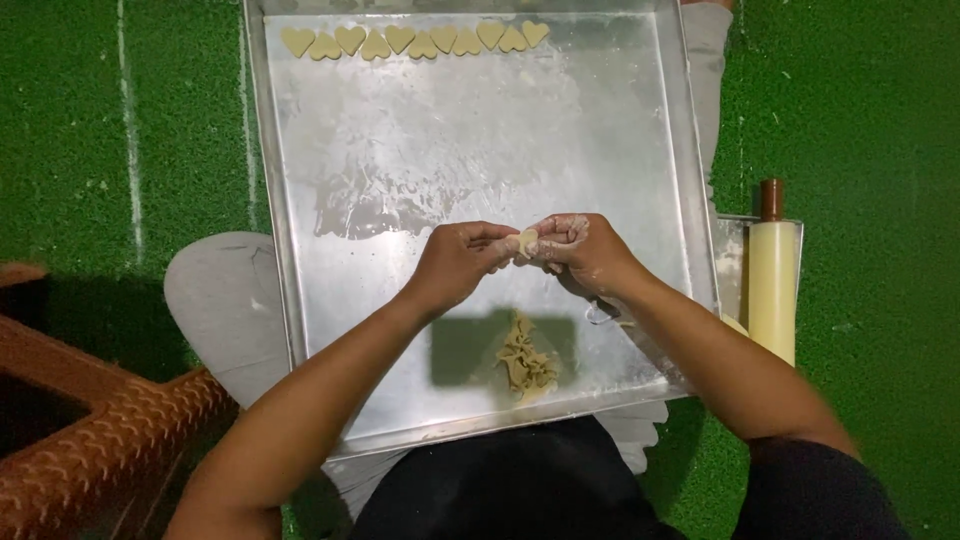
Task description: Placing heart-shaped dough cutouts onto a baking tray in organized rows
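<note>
Hands meet above a large square metal tray (300, 250): our left hand (455, 265) and floured right hand (580, 250) pinch a small pale dough piece (526, 242) between clenched fingers. We judge this soft dough could tear or distort if squeezed harder.

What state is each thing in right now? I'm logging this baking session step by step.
Left hand: pinching the dough piece.
Right hand: floury, pinching the same piece.
Dough piece: held above the tray.
Metal tray: flour-smeared, flat.
Heart cutouts: in a row along the far edge.
Dough scraps: piled on the tray.
Rolling pin: lying unused, right of the tray.
</note>
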